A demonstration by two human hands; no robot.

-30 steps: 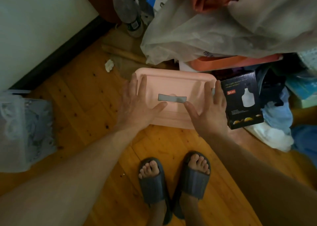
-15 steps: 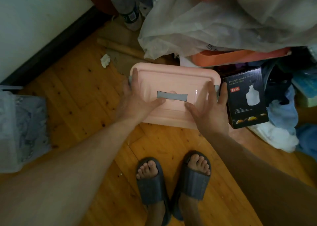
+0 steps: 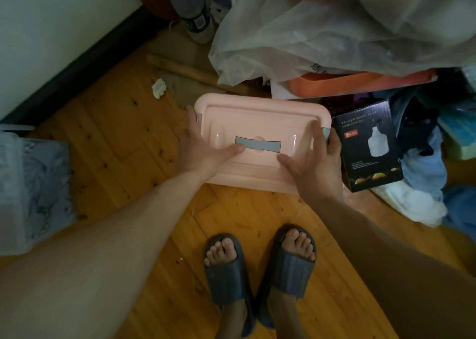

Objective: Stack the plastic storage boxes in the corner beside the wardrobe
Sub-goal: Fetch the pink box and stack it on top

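Squarely between the person's two hands sits the pink storage box [image 3: 257, 122], resting on the wooden floor [image 3: 116, 137] a little way out from the floor's edge along the dark skirting board [image 3: 77, 68]. The left hand [image 3: 203, 145] lies spread over the box's left end. Its thumb reaches inward across the lid and touches the grey handle [image 3: 257, 144], and its fingers run along the left rim by a small grey latch [image 3: 198, 118]. The right hand [image 3: 316, 163] is spread over the right end in the same way, with its thumb flat on the lid and its fingers extended to the right rim, where they partly cover the other grey latch [image 3: 325, 132]. Neither hand pinches anything, and whether the fingertips hook under the rim cannot be told.

The box is rectangular with rounded corners. Its lid is closed and has a raised border and a shallow recess around the flat grey handle at its centre.

A black carton [image 3: 371, 145] printed with a white bottle stands just beside the right hand. Beyond the box, a crumpled white plastic sheet [image 3: 309, 34] drapes over an orange container [image 3: 360, 83]. The person's feet, in grey slippers [image 3: 226, 271], stand on the floor on the near side of the box.
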